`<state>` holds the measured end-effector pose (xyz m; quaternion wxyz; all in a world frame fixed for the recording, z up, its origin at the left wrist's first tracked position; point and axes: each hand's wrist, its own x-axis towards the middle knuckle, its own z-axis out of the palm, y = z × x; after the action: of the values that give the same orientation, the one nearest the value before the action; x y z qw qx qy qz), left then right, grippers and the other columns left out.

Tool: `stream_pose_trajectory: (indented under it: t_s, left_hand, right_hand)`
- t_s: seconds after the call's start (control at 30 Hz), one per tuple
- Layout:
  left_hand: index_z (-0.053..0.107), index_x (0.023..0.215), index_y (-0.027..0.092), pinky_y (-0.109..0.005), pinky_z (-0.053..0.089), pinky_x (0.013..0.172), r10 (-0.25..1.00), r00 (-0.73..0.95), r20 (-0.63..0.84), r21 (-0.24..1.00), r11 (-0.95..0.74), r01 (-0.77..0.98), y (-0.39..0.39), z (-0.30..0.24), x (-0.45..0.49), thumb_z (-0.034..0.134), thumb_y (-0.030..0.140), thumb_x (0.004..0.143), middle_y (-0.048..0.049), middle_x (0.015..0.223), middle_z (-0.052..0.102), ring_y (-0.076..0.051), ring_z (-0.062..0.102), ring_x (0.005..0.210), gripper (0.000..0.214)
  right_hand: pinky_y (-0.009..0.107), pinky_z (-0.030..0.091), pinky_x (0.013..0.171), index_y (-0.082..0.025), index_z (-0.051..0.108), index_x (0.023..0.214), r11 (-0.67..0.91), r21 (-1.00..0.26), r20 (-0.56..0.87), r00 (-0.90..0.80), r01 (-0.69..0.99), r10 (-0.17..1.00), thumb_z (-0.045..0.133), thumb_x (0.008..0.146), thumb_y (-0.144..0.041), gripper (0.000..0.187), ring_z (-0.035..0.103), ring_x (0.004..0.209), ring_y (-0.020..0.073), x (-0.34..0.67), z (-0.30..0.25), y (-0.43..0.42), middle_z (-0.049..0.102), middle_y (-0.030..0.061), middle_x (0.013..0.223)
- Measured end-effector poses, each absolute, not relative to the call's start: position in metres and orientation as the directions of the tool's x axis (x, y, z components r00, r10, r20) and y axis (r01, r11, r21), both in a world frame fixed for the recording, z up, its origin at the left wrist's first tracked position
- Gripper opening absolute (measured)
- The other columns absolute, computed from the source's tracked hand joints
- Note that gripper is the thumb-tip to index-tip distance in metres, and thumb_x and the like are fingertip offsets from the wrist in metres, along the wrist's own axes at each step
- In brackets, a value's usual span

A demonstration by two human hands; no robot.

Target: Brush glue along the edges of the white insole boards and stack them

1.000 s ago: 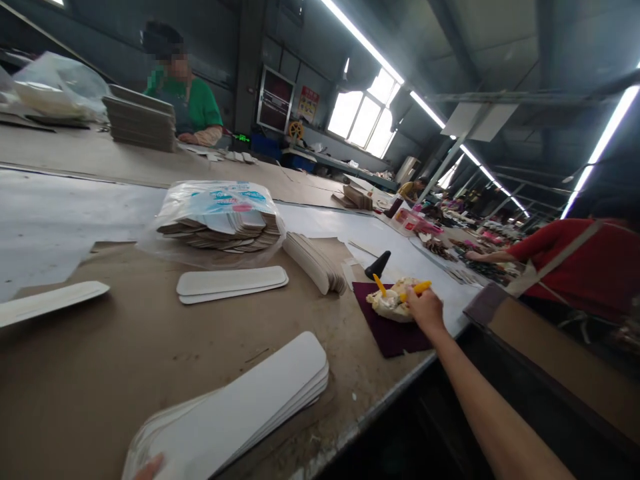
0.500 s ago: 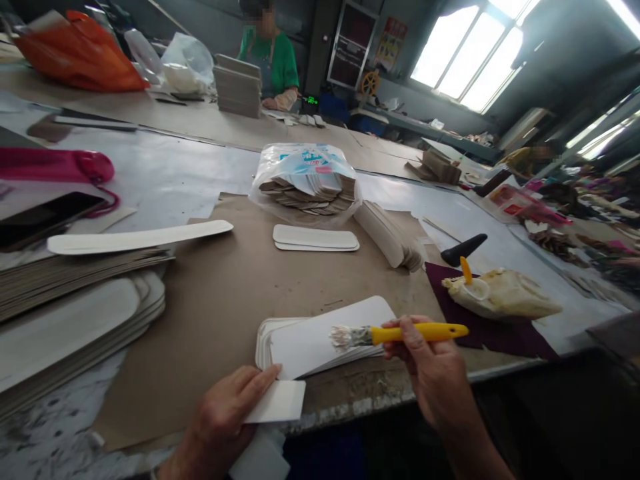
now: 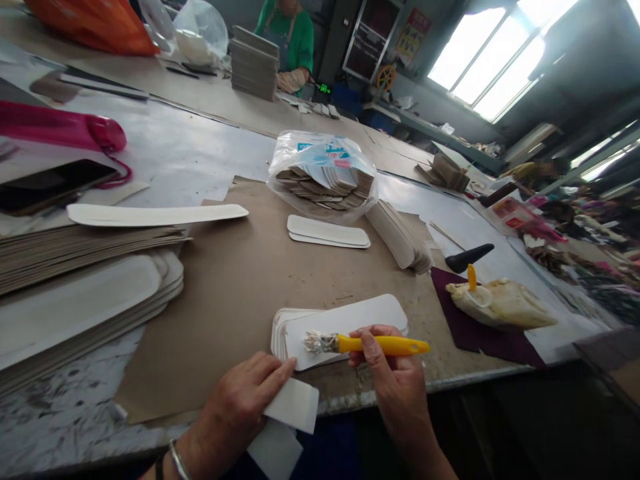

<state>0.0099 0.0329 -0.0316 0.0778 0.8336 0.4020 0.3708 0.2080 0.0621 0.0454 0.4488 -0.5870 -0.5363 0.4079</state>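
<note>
My right hand (image 3: 395, 373) is closed around the yellow handle of a paintbrush (image 3: 370, 344). Its pale, clotted bristles lie over the left part of the top white card (image 3: 370, 312), a long piece with rounded corners on a small stack. My left hand (image 3: 245, 397) is closed on white strips (image 3: 295, 407), which stick out past its fingers over the table edge. The left fingertips touch the near left corner of the stack. Another white piece (image 3: 276, 448) hangs below that hand.
Brown paper (image 3: 215, 293) covers the work area. Long card stacks (image 3: 90, 307) lie left, near a pink case (image 3: 60, 130) and phone (image 3: 60, 185). Ahead are a plastic bag of card pieces (image 3: 325, 177) and two white strips (image 3: 327, 232). A crusted container (image 3: 505, 303) sits right. Someone in green works across.
The brush has moved left and down, toward the left end of the top card. My view has shifted slightly. My left hand keeps its grip on the white strips.
</note>
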Motion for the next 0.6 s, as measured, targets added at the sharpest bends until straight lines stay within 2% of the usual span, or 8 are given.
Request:
stream_pose_trajectory:
  t_s: [0.13, 0.27, 0.43, 0.6]
  left_hand:
    - [0.054, 0.109, 0.010, -0.026, 0.048, 0.058, 0.728, 0.370, 0.578, 0.440, -0.659, 0.610, 0.034, -0.036, 0.010, 0.034, 0.002, 0.082, -0.0087, 0.079, 0.060, -0.017, 0.054, 0.069, 0.035]
    - [0.053, 0.111, 0.012, -0.025, 0.046, 0.060, 0.729, 0.355, 0.585, 0.461, -0.659, 0.594, 0.033, -0.045, 0.009, 0.031, 0.001, 0.082, -0.0074, 0.081, 0.060, -0.015, 0.054, 0.071, 0.038]
    - [0.048, 0.119, 0.014, -0.023, 0.042, 0.071, 0.741, 0.380, 0.553, 0.493, -0.659, 0.568, 0.030, -0.052, 0.007, 0.033, 0.000, 0.083, -0.0072, 0.090, 0.058, -0.015, 0.053, 0.082, 0.042]
    - [0.045, 0.122, 0.015, -0.022, 0.039, 0.080, 0.772, 0.417, 0.479, 0.524, -0.633, 0.570, 0.028, -0.047, 0.005, 0.030, -0.003, 0.083, -0.0078, 0.096, 0.055, -0.014, 0.052, 0.089, 0.045]
  right_hand:
    - [0.028, 0.052, 0.056, -0.016, 0.056, 0.084, -0.013, -0.965, 0.020, 0.124, 0.262, 0.992, 0.057, 0.078, -0.040, 0.025, 0.059, 0.056, 0.0145, 0.207, 0.041, 0.062, 0.063, 0.0044, 0.073]
    - [0.030, 0.052, 0.059, -0.015, 0.056, 0.086, 0.038, -0.885, 0.153, 0.212, 0.464, 0.965, 0.056, 0.079, -0.038, 0.024, 0.060, 0.058, 0.0154, 0.241, 0.034, 0.071, 0.062, 0.0051, 0.074]
    - [0.032, 0.052, 0.065, -0.016, 0.056, 0.090, 0.089, -0.668, 0.377, 0.232, 0.739, 0.897, 0.053, 0.082, -0.034, 0.020, 0.062, 0.069, 0.0184, 0.288, 0.030, 0.083, 0.061, 0.0064, 0.078]
    - [0.034, 0.051, 0.074, -0.016, 0.056, 0.088, 0.262, -0.364, 0.614, 0.019, 0.894, 0.789, 0.051, 0.084, -0.021, 0.008, 0.060, 0.077, 0.0182, 0.300, 0.042, 0.089, 0.061, 0.0064, 0.081]
